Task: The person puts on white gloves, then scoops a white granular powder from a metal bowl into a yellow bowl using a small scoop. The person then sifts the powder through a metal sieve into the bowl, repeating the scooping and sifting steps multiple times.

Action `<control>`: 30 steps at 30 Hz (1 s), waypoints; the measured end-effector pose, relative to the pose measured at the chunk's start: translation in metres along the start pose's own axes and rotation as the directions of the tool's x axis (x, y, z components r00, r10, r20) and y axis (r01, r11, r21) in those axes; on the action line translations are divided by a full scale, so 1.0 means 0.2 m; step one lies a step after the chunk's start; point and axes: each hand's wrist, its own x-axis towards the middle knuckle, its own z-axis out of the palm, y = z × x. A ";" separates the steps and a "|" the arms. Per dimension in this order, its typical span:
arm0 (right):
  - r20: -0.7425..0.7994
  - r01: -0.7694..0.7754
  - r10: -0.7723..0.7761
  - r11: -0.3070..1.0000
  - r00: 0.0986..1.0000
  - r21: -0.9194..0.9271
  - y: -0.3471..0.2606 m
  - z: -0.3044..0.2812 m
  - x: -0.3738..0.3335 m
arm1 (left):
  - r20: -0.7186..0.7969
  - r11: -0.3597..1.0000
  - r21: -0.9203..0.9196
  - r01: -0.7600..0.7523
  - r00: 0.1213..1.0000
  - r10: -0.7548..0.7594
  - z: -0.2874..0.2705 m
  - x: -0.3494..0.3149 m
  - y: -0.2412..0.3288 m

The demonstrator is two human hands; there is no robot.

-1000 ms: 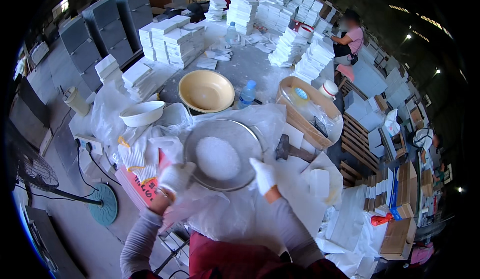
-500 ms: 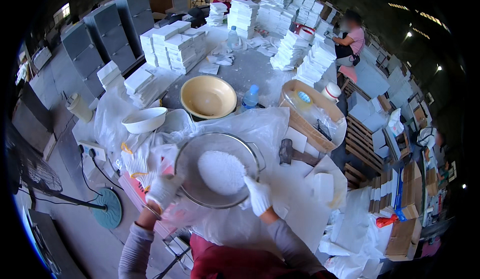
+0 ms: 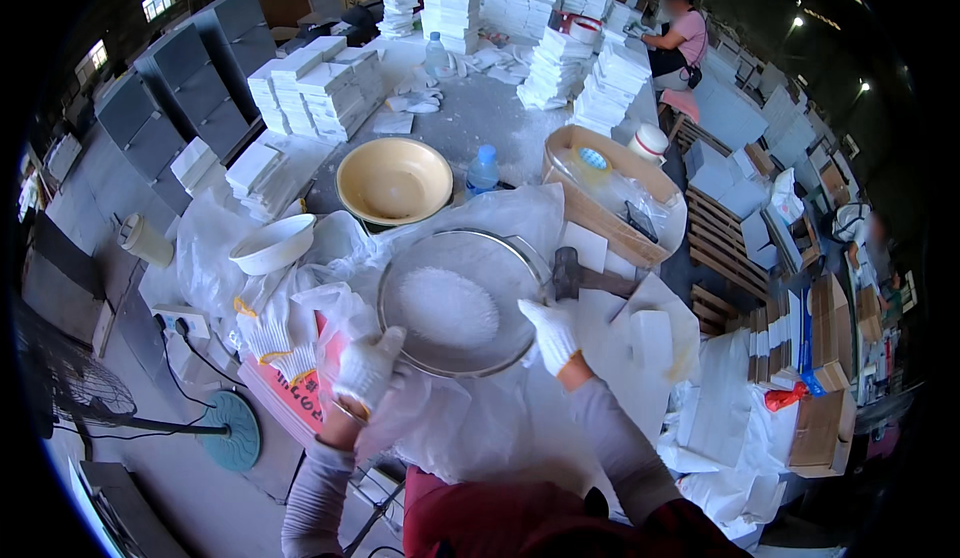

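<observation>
A round metal-rimmed sieve point(image 3: 425, 276) with a wire loop on its far right rim is over the plastic-covered near part of the table. White powder or fine granules point(image 3: 450, 305) lie heaped in it. My left hand point(image 3: 368, 368), in a white knit glove, is closed on the sieve's near left rim. On the right rim is my right hand point(image 3: 550, 336), gloved alike and closed, thumb toward the bowl. The sieve's underside is hidden.
Beyond the sieve stand a cream basin point(image 3: 395, 180), a white bowl point(image 3: 272, 245) and a bottle point(image 3: 482, 171). A hammer point(image 3: 568, 273) and cardboard box point(image 3: 615, 198) are at right. Stacked white slabs point(image 3: 320, 88) line the far side. A person point(image 3: 683, 36) sits far right.
Both my hands have carried the sieve to the right and slightly away from me over the table. The powder has shifted within it. My view has also moved a little.
</observation>
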 end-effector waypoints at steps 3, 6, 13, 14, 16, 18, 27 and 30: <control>0.171 0.508 -0.489 0.728 0.855 -0.461 0.20 -0.15 0.02 | -0.021 0.988 0.146 -0.047 0.998 0.051 -0.08 -0.05 -0.10; 0.002 0.238 -0.244 0.945 0.970 -0.226 0.12 0.06 -0.04 | 0.082 0.999 0.021 0.037 0.996 -0.038 -0.22 0.12 -0.03; 0.031 0.141 -0.140 0.989 0.990 -0.044 0.11 -0.08 -0.06 | -0.040 0.982 0.142 -0.123 0.991 0.130 -0.08 -0.05 -0.08; 0.009 0.232 -0.235 0.949 0.972 -0.213 0.21 -0.08 0.03 | 0.001 0.993 0.062 -0.097 0.995 0.097 -0.13 -0.08 -0.02; 0.152 0.411 -0.382 0.861 0.912 -0.299 0.07 0.01 -0.06 | -0.013 0.980 0.155 -0.124 0.992 0.127 -0.21 0.00 0.06; 0.079 0.059 -0.051 0.994 0.996 -0.093 -0.10 0.03 -0.04 | 0.007 0.983 0.077 -0.169 0.986 0.169 -0.12 0.07 -0.01; 0.021 0.057 -0.055 0.988 0.998 -0.144 -0.14 0.03 -0.09 | -0.091 0.972 0.127 -0.200 0.973 0.212 -0.11 0.08 -0.02; 0.095 0.190 -0.188 0.982 0.978 -0.017 -0.08 -0.11 -0.02 | -0.029 0.944 0.243 -0.222 0.971 0.236 -0.01 -0.02 -0.01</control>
